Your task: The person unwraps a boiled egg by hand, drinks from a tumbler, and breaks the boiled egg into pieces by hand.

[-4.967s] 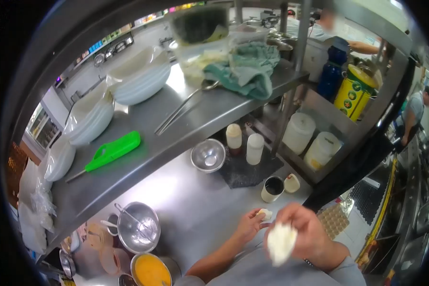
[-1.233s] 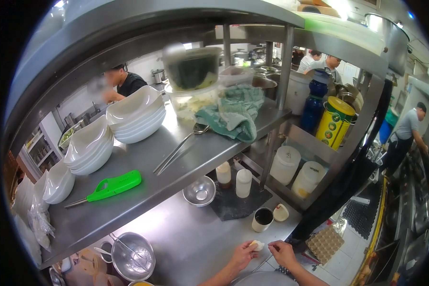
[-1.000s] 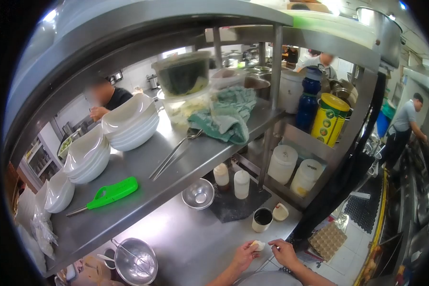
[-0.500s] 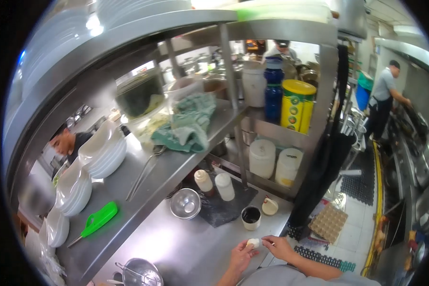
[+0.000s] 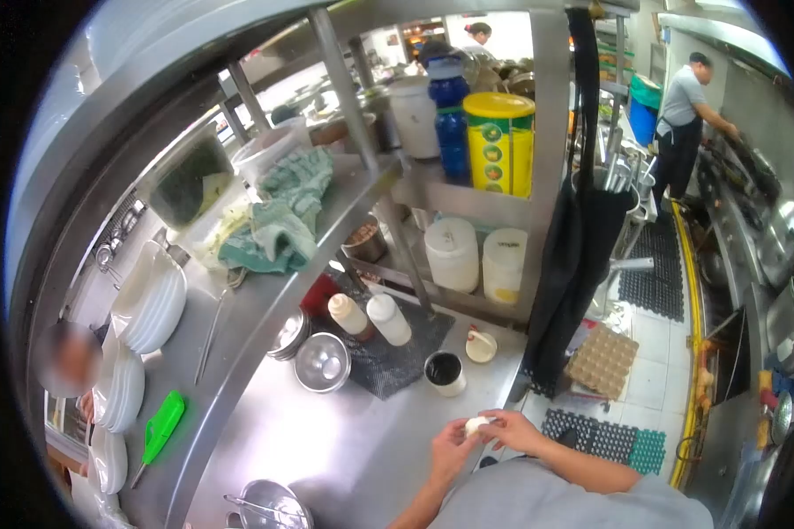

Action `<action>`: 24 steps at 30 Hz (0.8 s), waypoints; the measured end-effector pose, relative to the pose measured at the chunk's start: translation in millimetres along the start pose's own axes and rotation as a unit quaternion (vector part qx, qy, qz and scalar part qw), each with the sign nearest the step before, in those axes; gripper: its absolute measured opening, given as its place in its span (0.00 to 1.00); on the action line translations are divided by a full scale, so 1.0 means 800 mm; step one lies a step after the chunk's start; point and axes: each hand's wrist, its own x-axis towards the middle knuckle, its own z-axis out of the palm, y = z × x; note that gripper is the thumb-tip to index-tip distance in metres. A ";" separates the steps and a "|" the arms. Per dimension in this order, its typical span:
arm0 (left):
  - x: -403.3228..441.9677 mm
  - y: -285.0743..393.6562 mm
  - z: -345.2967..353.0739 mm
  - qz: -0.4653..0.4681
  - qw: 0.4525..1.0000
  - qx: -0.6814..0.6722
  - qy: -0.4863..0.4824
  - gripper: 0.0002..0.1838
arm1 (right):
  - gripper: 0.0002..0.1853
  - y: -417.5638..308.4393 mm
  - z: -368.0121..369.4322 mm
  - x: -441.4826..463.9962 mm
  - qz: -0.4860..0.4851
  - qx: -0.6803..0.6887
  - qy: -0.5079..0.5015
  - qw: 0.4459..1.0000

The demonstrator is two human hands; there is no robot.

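You are holding the white lump [image 5: 476, 427] in the air, nearer to you than the cup [image 5: 453, 388] and slightly to its right. Your left hand [image 5: 451, 447] is pinching the lump's left side between thumb and fingers. The fingertips of your right hand [image 5: 512, 430] are curling in at its right side, so the lump is sitting between both sets of fingertips; whether the right ones are gripping or merely touching, I cannot tell. Well left of the cup and nearer, a large bowl [image 5: 278, 504] is standing. A lid [image 5: 481, 346] is lying just beyond the cup, to its right. Left of the cup, a small bowl [image 5: 323, 361] is standing. Beyond it, a bottle [image 5: 388, 320] is standing on the mat [image 5: 415, 353]. Far beyond the cup, to the right, another person [image 5: 686, 101] is reaching out.
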 end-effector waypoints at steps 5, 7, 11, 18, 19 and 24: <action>-0.008 0.025 0.013 0.051 0.994 0.092 0.008 0.24 | 0.25 -0.007 0.001 -0.013 0.031 0.117 -0.018 0.992; -0.006 0.031 0.013 0.038 0.995 0.085 -0.021 0.26 | 0.24 -0.011 -0.001 -0.013 0.043 0.144 -0.013 0.988; -0.001 0.017 0.006 0.100 0.987 0.120 -0.033 0.28 | 0.22 -0.009 -0.003 -0.014 0.050 0.186 -0.003 0.981; 0.006 0.005 -0.025 0.128 0.966 0.194 0.115 0.13 | 0.20 -0.011 -0.008 -0.012 0.057 0.217 0.009 0.974; 0.007 0.008 -0.030 0.127 0.962 0.207 0.125 0.14 | 0.20 -0.009 -0.008 -0.010 0.058 0.218 0.010 0.974; 0.013 0.002 -0.042 0.132 0.950 0.248 0.138 0.14 | 0.19 -0.013 -0.006 -0.011 0.061 0.224 0.011 0.973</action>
